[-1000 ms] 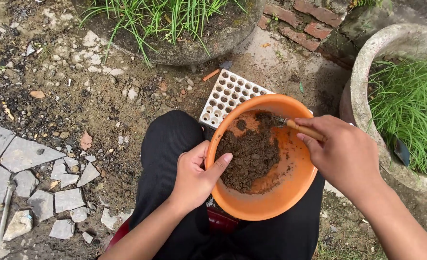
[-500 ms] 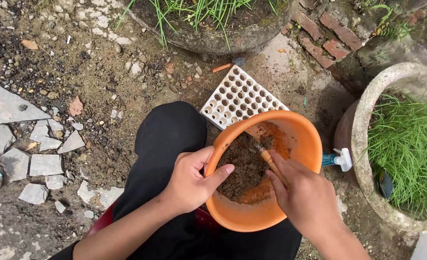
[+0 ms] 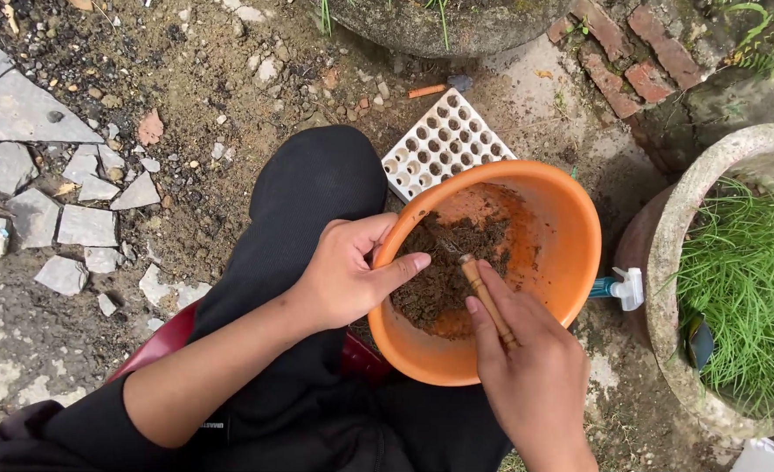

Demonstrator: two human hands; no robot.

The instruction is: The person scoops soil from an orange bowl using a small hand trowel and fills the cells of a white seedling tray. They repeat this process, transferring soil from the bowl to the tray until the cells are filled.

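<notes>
Head view: left hand (image 3: 345, 275) gripping rim of orange bowl (image 3: 570, 236), thumb inside over the edge, fingers wrapped outside. Right hand (image 3: 527, 371) closed around wooden tool handle (image 3: 485, 297), tip buried in dark soil (image 3: 444, 262) piled on bowl's left side. Bowl resting on lap, over black-trousered knee (image 3: 317, 188). White seedling tray (image 3: 444, 144) on ground just behind bowl, partly hidden by it. Spray nozzle (image 3: 623, 288) poking out at bowl's right. Grassy stone pot (image 3: 666, 253) far right. Broken tiles (image 3: 55, 175) left.
</notes>
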